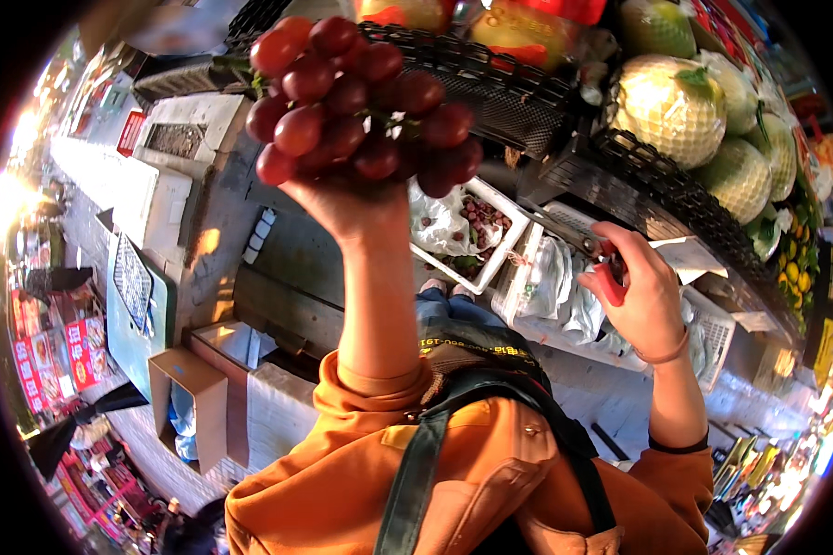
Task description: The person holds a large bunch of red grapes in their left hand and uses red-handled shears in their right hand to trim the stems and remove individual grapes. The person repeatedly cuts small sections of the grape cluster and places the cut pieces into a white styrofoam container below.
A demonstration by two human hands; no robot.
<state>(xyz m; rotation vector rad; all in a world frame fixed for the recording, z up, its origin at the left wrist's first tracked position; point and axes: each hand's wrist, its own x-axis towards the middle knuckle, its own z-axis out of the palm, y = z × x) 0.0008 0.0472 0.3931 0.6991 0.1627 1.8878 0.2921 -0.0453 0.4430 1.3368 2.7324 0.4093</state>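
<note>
My left hand (354, 201) is raised under a large bunch of red grapes (361, 104) and holds it up; the grapes hide most of its fingers. To the right, my right hand (635, 291) grips red-handled scissors (607, 277), whose metal blades point up and left, away from the grapes. Below and between the hands lies a white foam box (489, 274) with loose grapes (482, 218) and crumpled clear plastic in it.
Black plastic crates (507, 90) hold packaged fruit along the top. Net-wrapped pomelos (670, 107) fill the upper right. White baskets with plastic bags (548, 277) stand beside the foam box. An open cardboard box (194, 402) is at lower left.
</note>
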